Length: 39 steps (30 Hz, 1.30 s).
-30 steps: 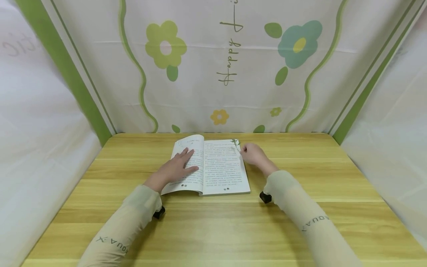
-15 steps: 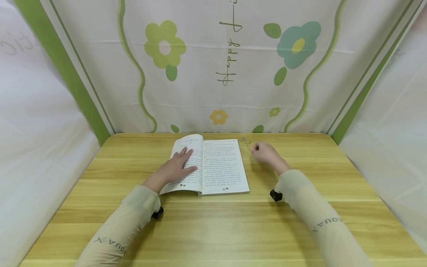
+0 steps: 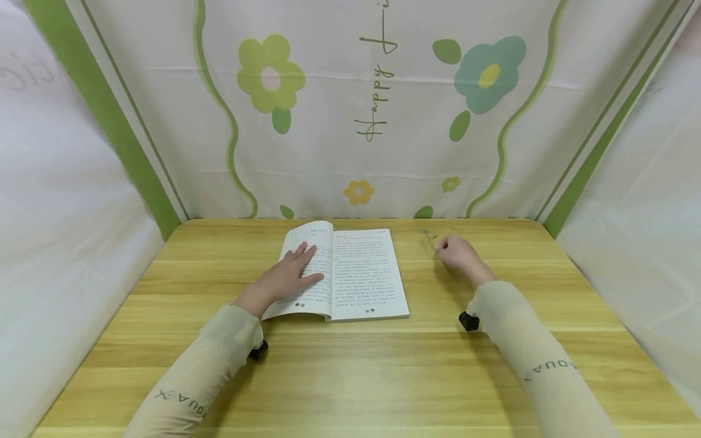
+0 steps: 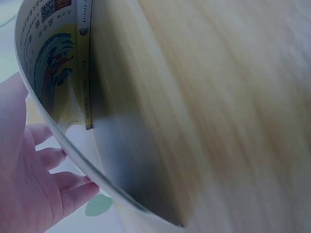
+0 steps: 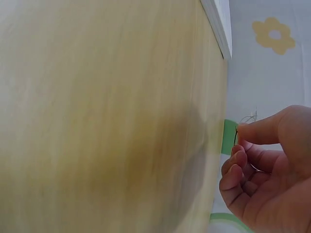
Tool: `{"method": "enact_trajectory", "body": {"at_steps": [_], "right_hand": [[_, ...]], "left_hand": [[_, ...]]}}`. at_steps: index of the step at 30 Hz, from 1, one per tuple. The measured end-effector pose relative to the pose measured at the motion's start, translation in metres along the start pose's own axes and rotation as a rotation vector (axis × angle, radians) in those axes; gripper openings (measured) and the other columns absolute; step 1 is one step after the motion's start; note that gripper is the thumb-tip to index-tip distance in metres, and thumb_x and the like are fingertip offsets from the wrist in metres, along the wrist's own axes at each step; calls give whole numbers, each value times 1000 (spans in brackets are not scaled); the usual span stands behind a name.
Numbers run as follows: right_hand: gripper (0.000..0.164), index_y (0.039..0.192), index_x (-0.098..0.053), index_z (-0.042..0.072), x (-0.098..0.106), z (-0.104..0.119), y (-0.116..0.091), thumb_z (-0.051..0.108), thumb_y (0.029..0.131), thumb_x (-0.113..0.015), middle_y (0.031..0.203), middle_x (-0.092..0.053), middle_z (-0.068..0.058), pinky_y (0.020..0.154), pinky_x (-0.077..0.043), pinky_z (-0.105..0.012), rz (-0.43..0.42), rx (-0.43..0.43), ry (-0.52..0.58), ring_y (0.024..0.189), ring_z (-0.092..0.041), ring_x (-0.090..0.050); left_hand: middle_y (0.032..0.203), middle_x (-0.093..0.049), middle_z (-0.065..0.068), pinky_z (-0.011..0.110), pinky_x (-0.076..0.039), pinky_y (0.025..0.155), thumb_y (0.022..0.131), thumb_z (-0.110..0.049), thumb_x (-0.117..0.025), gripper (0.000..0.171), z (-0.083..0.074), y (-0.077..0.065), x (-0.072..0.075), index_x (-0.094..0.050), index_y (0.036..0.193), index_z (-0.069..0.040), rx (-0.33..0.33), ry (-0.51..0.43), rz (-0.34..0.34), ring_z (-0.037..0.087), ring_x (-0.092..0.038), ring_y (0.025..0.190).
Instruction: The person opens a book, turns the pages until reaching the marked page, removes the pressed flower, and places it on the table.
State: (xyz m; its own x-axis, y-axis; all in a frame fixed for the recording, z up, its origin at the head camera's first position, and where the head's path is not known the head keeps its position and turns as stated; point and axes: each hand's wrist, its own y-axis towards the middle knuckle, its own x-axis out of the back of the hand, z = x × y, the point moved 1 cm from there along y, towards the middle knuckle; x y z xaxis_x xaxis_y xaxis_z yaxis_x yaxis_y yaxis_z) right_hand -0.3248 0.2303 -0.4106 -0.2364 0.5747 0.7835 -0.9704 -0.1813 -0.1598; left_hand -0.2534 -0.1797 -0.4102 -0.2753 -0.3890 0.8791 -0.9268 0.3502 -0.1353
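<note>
An open book (image 3: 364, 280) with printed pages lies on the wooden table. On its left page, which curves up off the table, my left hand (image 3: 290, 275) rests with fingers spread. The left wrist view shows that hand (image 4: 29, 170) against the page side and the colourful cover (image 4: 53, 73) bent beneath. To the right of the book, my right hand (image 3: 459, 252) pinches the thin stem of a small green sprig (image 3: 428, 235) between thumb and fingers. In the right wrist view, the sprig (image 5: 250, 117) shows only faintly past the thumb of the right hand (image 5: 272, 170).
The wooden table (image 3: 361, 377) reaches back to a white curtain (image 3: 328, 152) printed with flowers and lettering. More white cloth hangs at the left and right sides. A black wrist camera (image 3: 468, 321) sits under the right sleeve.
My right hand has moved right, carrying the sprig from over the book's right page to above the table beside it. The left hand has stayed on the left page.
</note>
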Motion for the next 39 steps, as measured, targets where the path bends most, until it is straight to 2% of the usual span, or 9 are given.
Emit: {"method": "enact_trajectory", "body": {"at_steps": [6, 14, 19, 27, 30, 33, 36, 39], "right_hand": [[32, 66, -38, 13, 1, -8, 3, 6, 97, -44, 61, -34, 0, 63, -34, -33, 5, -18, -20, 57, -16, -33], [39, 61, -37, 15, -2, -17, 3, 9, 100, -43, 55, -31, 3, 58, -36, -30, 34, -81, -65, 52, -13, -33], [39, 60, -38, 15, -3, -17, 1, 10, 99, -45, 54, -32, 3, 59, -37, -31, 20, -82, -90, 51, -13, -34], [36, 63, -40, 13, -3, -19, 2, 12, 98, -47, 55, -34, 2, 61, -37, -32, -1, -72, -64, 53, -14, -35], [26, 73, -53, 7, -2, -18, 1, 13, 98, -47, 64, -48, -3, 64, -41, -35, -37, -53, -50, 60, -18, -43], [23, 98, -63, -2, -1, -15, 0, 16, 102, -49, 91, -63, -16, 73, -47, -42, -79, -13, -38, 77, -27, -56], [29, 115, -62, -4, -1, -11, -1, 20, 105, -49, 112, -64, -25, 82, -50, -49, -117, 27, -54, 94, -36, -61], [31, 118, -61, -3, 0, -6, -1, 22, 106, -48, 115, -64, -25, 84, -50, -52, -147, 58, -98, 99, -39, -62]], "left_hand": [[170, -6, 16, 66, -22, 116, 103, -56, -52, 84, 0, 0, -1, -19, 165, -11, -4, -5, -2, 53, -11, 150], [170, -7, 16, 66, -23, 116, 103, -54, -53, 83, -3, -2, 2, -19, 165, -11, -4, -7, 7, 52, -11, 150], [170, -6, 16, 66, -22, 116, 104, -53, -53, 82, -6, -3, 3, -19, 165, -11, 2, -13, 14, 52, -10, 150], [171, -6, 15, 66, -21, 117, 104, -55, -51, 82, -4, -2, 2, -19, 165, -12, -2, -9, 10, 51, -10, 151], [171, -6, 14, 69, -22, 115, 104, -56, -49, 81, -1, -1, 1, -18, 166, -13, -7, 6, 2, 51, -10, 151], [171, -7, 12, 73, -22, 112, 105, -56, -47, 79, 2, -1, 1, -19, 166, -15, -9, 40, -18, 51, -11, 151], [171, -8, 12, 75, -21, 111, 106, -55, -45, 76, 6, 0, 3, -20, 166, -15, -12, 66, -51, 51, -11, 151], [170, -7, 14, 75, -17, 112, 107, -56, -42, 75, 10, 0, 7, -20, 166, -15, -9, 62, -83, 49, -7, 152]]}}
